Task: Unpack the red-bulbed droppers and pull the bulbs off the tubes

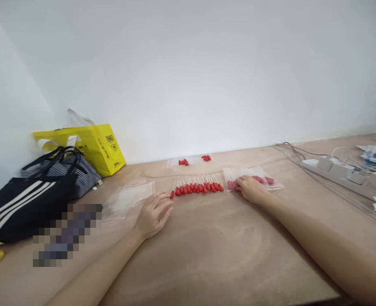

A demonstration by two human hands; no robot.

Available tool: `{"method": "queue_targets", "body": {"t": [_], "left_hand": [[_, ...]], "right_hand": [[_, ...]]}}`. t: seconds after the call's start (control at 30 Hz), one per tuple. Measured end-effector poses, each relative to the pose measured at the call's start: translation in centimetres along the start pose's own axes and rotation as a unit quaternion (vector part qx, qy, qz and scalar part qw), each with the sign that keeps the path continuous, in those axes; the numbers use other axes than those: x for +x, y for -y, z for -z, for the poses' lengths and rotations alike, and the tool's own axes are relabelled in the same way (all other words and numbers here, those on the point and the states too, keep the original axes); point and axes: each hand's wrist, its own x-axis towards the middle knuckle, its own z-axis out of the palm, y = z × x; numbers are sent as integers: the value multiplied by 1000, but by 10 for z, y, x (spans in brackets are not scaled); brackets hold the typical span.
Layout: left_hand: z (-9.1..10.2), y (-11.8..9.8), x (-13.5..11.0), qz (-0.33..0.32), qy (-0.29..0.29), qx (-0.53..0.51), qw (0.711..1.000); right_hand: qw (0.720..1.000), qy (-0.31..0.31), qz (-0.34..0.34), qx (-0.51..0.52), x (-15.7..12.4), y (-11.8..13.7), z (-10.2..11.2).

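The head view shows the person's left hand point(152, 213) and right hand point(251, 190) at two ends of a row of red-tipped sticks point(200, 187). This row lies on the wooden table point(207, 255), the pale stems towards the wall and the red tips towards the person.

The left hand is loosely open, with its fingers bent and nothing seen inside. Its fingertips come very near the leftmost stick point(171, 194), which lies a little apart from the others; whether they touch it, I cannot tell. The right hand lies over the left part of a clear bag point(278, 186) with red pieces point(259, 179) in it, just beside the right end of the row. Its fingertips are bent down at the bag — whether they pinch it or only press it, I cannot tell.

On the left are flat clear bags point(130, 195), just beside the left hand; near the wall lies another bag point(194, 161) with two small red groups.

In my judgement, the step in hand is the tidying or counting of the loose row, while the bag is steadied. The next move seems to call for the left fingertips to bring the leftmost stick in line with the rest — gently, because the thin stems lie close together and could be pushed out of order.
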Motion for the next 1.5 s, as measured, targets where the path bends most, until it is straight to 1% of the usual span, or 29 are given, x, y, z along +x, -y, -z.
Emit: {"method": "queue_targets", "body": {"t": [0.07, 0.13, 0.17, 0.2, 0.23, 0.3, 0.33, 0.37, 0.43, 0.5, 0.53, 0.6, 0.7, 0.77, 0.8, 0.83, 0.87, 0.9, 0.97, 1.0, 1.03, 1.07, 1.1, 1.2, 1.3, 1.4, 1.43, 1.47, 1.5], "left_hand": [[0, -3, 0, 4, -5, -11, 1000], [-1, -3, -1, 7, -9, -18, 1000], [-1, -2, -2, 7, -11, -21, 1000], [-1, -2, -2, 6, -13, -24, 1000], [-1, -2, -2, 5, -15, -28, 999], [1, -4, 1, 3, -24, -38, 999], [2, -5, 2, 4, -35, -42, 998], [5, -7, 5, 8, -49, -46, 998], [11, -11, 9, 23, -81, -56, 995], [17, -15, 13, 39, -99, -71, 992], [20, -17, 15, 44, -95, -83, 991], [23, -22, 16, 44, -49, -114, 991], [21, -30, 18, 16, 81, -168, 982], [18, -36, 18, -7, 171, -210, 963], [16, -39, 18, -11, 211, -231, 950], [14, -43, 18, -7, 248, -248, 936], [13, -46, 17, 6, 277, -260, 925], [11, -49, 16, 27, 297, -265, 917], [9, -57, 12, 83, 307, -257, 913], [8, -61, 10, 112, 301, -247, 914], [7, -66, 8, 138, 293, -234, 917], [6, -70, 6, 159, 286, -222, 918], [5, -74, 5, 174, 281, -210, 920], [3, -84, 4, 186, 263, -190, 927], [1, -87, 4, 181, 244, -180, 936], [-1, -86, 3, 173, 227, -172, 943], [-2, -85, 3, 169, 220, -170, 945], [-2, -85, 2, 167, 216, -168, 947], [-3, -85, 2, 167, 214, -165, 948]], "right_hand": [[999, -40, -19, 15, -1, 0, 2], [991, -122, -31, 50, -2, 4, 7], [983, -169, -23, 73, -3, 8, 11], [973, -211, -3, 96, -4, 14, 16], [963, -241, 31, 117, -6, 21, 22], [944, -275, 111, 147, -11, 38, 32], [935, -280, 151, 157, -14, 48, 37], [929, -275, 188, 163, -17, 58, 40], [920, -240, 260, 171, -22, 76, 45], [915, -194, 307, 178, -25, 92, 45], [913, -172, 322, 182, -27, 98, 44], [906, -133, 350, 196, -28, 108, 41], [885, -92, 395, 227, -25, 115, 35], [877, -74, 405, 248, -21, 113, 30], [880, -67, 395, 256, -18, 111, 28], [889, -64, 371, 261, -15, 108, 25], [903, -66, 332, 265, -12, 104, 22], [920, -70, 278, 268, -9, 100, 19], [947, -78, 140, 280, -5, 93, 12], [952, -75, 69, 289, -3, 90, 9], [952, -64, 9, 299, -2, 89, 7], [950, -49, -35, 306, -2, 89, 5], [947, -33, -65, 312, -2, 91, 4], [936, 5, -111, 333, 0, 100, 7], [921, 40, -159, 353, 3, 111, 13], [910, 64, -169, 374, 4, 117, 17], [900, 80, -160, 397, 3, 119, 18], [885, 102, -148, 429, 2, 120, 20], [864, 127, -139, 468, 1, 121, 22]]}}
